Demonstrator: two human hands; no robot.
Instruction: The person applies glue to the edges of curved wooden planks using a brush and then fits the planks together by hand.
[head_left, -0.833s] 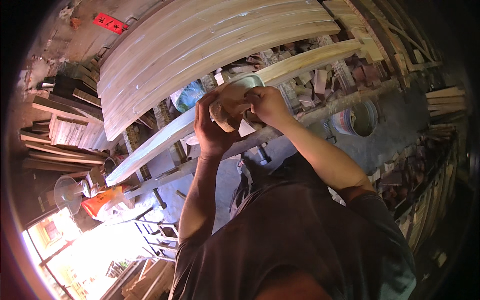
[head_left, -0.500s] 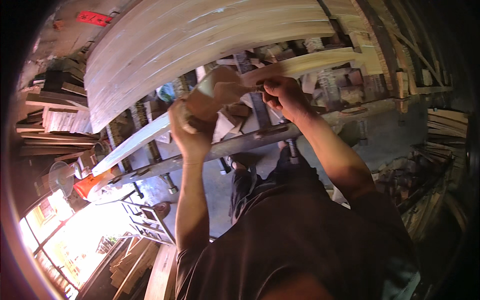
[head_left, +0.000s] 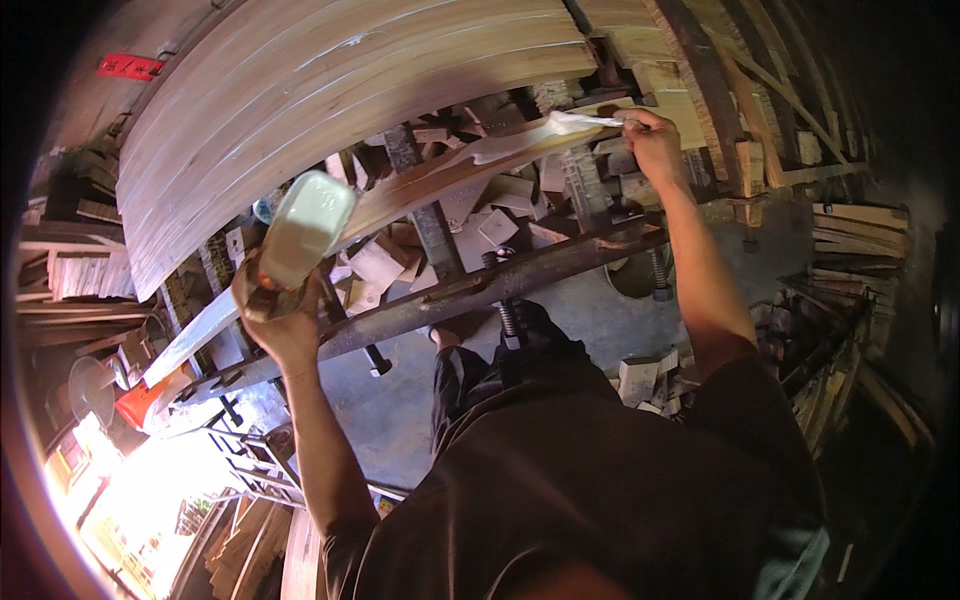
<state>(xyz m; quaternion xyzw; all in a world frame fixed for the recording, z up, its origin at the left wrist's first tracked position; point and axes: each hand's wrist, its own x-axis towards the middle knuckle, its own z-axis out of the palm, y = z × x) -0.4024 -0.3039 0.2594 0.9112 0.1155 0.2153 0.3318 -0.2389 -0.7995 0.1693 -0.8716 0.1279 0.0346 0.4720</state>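
My left hand [head_left: 280, 315] is closed around a tilted, box-shaped container [head_left: 305, 228] with white liquid, likely glue, inside. My right hand [head_left: 655, 148] pinches the thin handle of a brush-like spreader [head_left: 590, 121], its tip coated white. That tip touches a long, narrow wooden board [head_left: 400, 196], near the board's right end. A white smear [head_left: 500, 148] lies on the board just left of the tip. Beyond it rests a wide panel of wooden strips [head_left: 350, 80], with shiny white streaks along its seams.
A metal clamp bar [head_left: 450, 292] with threaded bolts runs between me and the board. Dark cross bars [head_left: 430, 225] support the wood. Offcuts [head_left: 375, 265] are heaped below. Timber is stacked at left and right. A fan [head_left: 92, 388] and a metal ladder-like frame [head_left: 250, 455] stand at lower left.
My hands have moved apart: the container has gone left, the spreader right and down onto the board. A white smear now shows there. The whole view has shifted slightly.
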